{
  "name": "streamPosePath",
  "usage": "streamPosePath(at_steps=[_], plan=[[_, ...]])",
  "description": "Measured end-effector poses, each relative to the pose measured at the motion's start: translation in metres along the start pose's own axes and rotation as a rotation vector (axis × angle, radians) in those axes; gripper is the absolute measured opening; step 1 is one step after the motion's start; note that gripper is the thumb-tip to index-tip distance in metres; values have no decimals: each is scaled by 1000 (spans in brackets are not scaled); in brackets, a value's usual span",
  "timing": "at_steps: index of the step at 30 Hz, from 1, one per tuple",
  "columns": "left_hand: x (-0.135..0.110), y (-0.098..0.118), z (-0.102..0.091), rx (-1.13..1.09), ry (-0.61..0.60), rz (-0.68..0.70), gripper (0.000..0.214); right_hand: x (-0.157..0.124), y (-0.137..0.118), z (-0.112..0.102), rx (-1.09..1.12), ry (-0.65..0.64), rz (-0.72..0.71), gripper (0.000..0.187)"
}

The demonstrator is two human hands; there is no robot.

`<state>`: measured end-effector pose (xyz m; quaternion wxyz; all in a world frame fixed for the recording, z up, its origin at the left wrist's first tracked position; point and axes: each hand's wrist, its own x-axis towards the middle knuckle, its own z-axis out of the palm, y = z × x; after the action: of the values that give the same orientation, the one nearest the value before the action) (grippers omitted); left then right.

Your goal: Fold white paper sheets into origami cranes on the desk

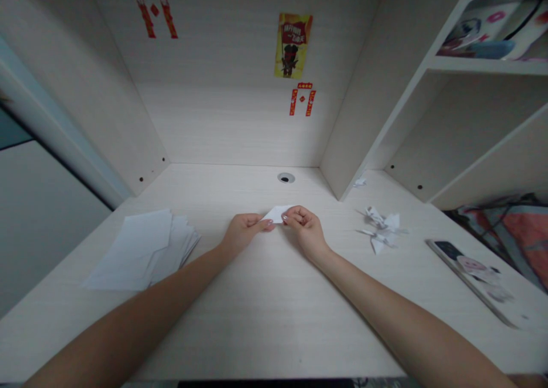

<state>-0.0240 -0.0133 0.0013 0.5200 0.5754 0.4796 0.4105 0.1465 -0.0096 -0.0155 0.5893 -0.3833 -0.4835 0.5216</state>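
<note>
The yellow poster (284, 48) bears Chinese characters, 飞冲天 among them; on the red couplet stickers (293, 101) the lettering is too small

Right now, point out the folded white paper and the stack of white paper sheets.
Folded white paper (276, 214): head view, middle of its face.
Stack of white paper sheets (143, 242): head view, top sheet.

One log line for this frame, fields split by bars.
left hand: holds folded sheet | right hand: same sheet | left: paper stack | right: paper figures, phone
</note>
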Motion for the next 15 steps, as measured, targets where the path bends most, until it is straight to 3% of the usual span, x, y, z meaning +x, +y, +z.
streamPosePath(at_steps=[4,11,15], plan=[[1,0,0,-9,-49,-1,32,1,0,-1,6,13,-40,14],[-3,4,2,46,-1,-8,29,1,4,-1,-54,29,-119,11],[-1,0,0,81,-47,37,33,1,3,-2,-136,-11,-183,14]])
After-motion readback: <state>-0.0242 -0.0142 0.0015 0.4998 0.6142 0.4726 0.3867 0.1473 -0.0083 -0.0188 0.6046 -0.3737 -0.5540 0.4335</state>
